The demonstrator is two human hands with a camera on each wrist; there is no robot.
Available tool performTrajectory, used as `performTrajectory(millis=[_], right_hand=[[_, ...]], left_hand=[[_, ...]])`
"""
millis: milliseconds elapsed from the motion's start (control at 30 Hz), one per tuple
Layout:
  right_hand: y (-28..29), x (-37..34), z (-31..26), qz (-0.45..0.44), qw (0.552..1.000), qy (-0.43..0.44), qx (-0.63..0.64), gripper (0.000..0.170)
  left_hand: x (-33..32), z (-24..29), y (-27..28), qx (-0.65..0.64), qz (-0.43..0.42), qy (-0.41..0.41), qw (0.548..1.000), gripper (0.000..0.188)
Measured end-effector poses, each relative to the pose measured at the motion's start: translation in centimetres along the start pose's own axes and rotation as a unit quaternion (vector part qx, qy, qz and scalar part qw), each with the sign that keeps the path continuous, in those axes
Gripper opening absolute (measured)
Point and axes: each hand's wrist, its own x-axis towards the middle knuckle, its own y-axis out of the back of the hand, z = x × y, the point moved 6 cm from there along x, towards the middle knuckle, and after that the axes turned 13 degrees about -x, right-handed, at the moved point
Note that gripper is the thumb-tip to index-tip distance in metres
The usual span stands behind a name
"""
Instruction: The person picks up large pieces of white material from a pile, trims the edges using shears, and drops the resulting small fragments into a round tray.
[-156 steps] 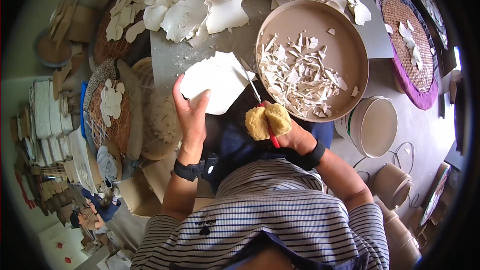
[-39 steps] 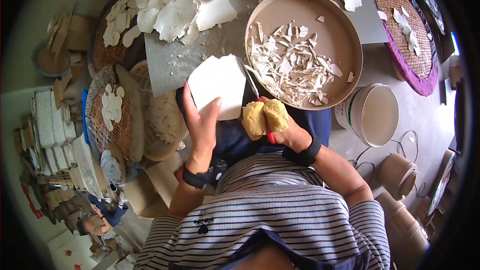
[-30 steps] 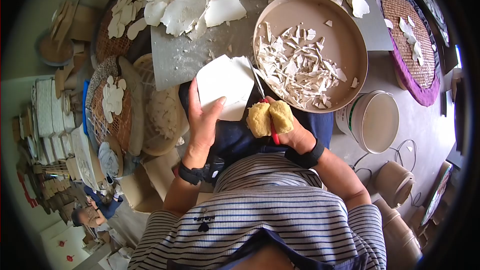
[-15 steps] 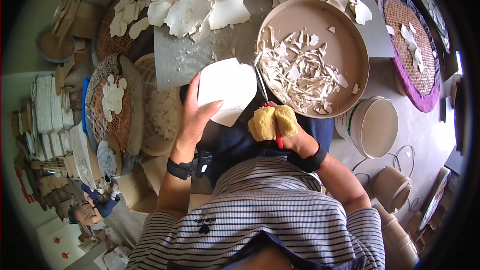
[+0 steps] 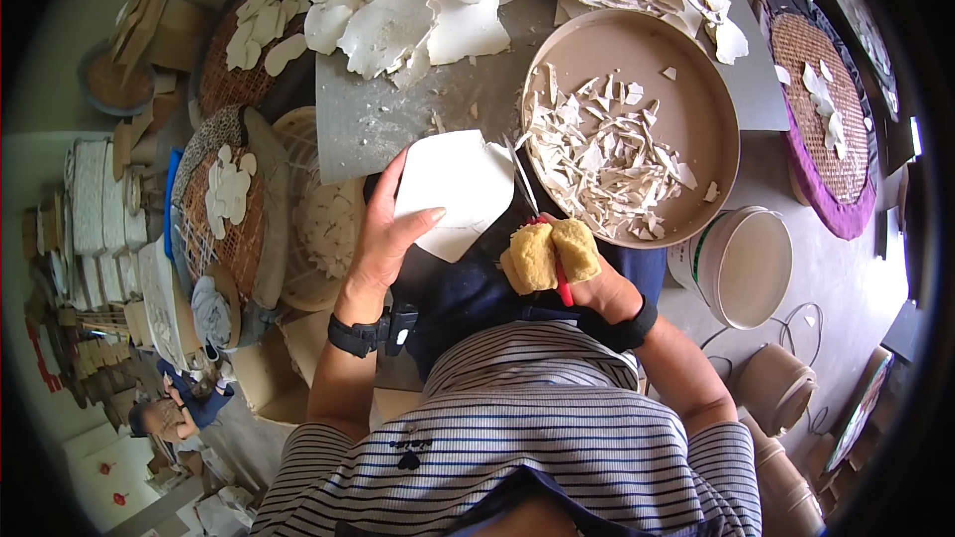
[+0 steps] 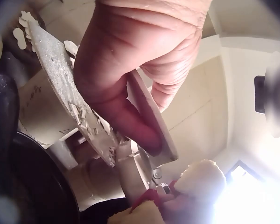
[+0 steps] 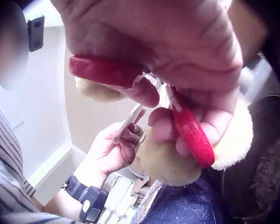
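My left hand grips a thin, stiff white sheet, thumb on its face. The sheet has angular edges and a line across its lower end. In the left wrist view the fingers of the left hand curl round the sheet, seen almost edge-on. My right hand holds red-handled scissors, whose blades stand right at the sheet's right edge. Yellow sponge padding covers the handles. The right wrist view shows the right hand with fingers around the red handles.
A round brown tray with many white offcuts stands on the grey table. Larger white sheets pile up behind. Baskets stand left, a white bucket right. A person sits far left.
The white sheet has turned in my left hand, and its top edge is less jagged than several seconds ago. The scissors stay at its right edge, while the head view has shifted slightly.
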Motion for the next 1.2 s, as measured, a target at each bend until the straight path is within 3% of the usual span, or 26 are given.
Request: performTrajectory(millis=[33, 100, 300, 367, 467, 600, 667, 700, 767, 800, 900, 1033, 1100, 1200], right_hand=[[-0.2, -0.2, 0.9, -0.055, 0.997, -0.044, 0.01, 0.054], [-0.6, -0.4, 1.4, -0.117, 0.989, -0.084, 0.017, 0.069], [-1.0, -0.5, 1.5, -0.127, 0.991, -0.017, -0.027, 0.052], [-1.3, -0.3, 1.8, -0.104, 0.993, 0.002, 0.051, 0.041], [-1.4, -0.4, 1.6, -0.072, 0.974, -0.078, 0.203, 0.031], [-1.1, -0.2, 1.8, -0.091, 0.991, -0.056, 0.08, 0.033], [-0.6, -0.1, 1.5, -0.093, 0.994, 0.001, -0.052, 0.035], [-0.6, -0.2, 2.0, -0.092, 0.995, -0.003, -0.033, 0.038], [-1.0, -0.5, 2.1, -0.094, 0.996, -0.012, 0.007, 0.045], [-0.9, -1.2, 2.0, -0.102, 0.995, -0.019, -0.006, 0.063], [-1.5, -1.0, 0.5, -0.129, 0.988, -0.038, 0.081, 0.076], [-2.1, -0.7, 0.4, -0.111, 0.99, -0.017, 0.086, 0.081], [-3.2, -0.4, 1.9, -0.151, 0.963, -0.072, 0.21, 0.079], [-2.5, -0.5, 0.5, -0.136, 0.968, -0.09, 0.191, 0.079]], left_hand=[[0.1, 0.0, 0.3, -0.001, 0.016, -0.004, 1.0, 0.069], [0.0, -0.3, 1.2, -0.016, 0.06, -0.027, 0.998, 0.064], [0.6, 0.2, 2.3, -0.002, 0.068, -0.047, 0.997, 0.054], [0.9, 0.7, 2.1, -0.01, 0.055, -0.024, 0.998, 0.053], [1.1, 0.8, 2.3, -0.025, 0.056, -0.011, 0.998, 0.055], [1.0, 1.4, 2.0, -0.05, 0.08, -0.02, 0.995, 0.049], [0.9, 1.7, 3.2, -0.035, 0.04, -0.002, 0.999, 0.038], [1.0, 1.9, 3.7, -0.028, 0.021, 0.006, 0.999, 0.033], [0.8, 3.3, 3.4, -0.004, -0.022, -0.071, 0.997, 0.019], [0.6, 3.9, 3.4, 0.024, -0.005, -0.108, 0.994, 0.013], [0.1, 5.9, 2.3, 0.285, -0.005, -0.32, 0.904, 0.014], [-0.2, 5.8, 2.3, 0.313, 0.021, -0.338, 0.887, 0.014], [-0.3, 5.8, 2.3, 0.327, 0.02, -0.339, 0.882, 0.014], [-0.4, 5.5, 2.3, 0.346, 0.013, -0.342, 0.874, 0.013]])
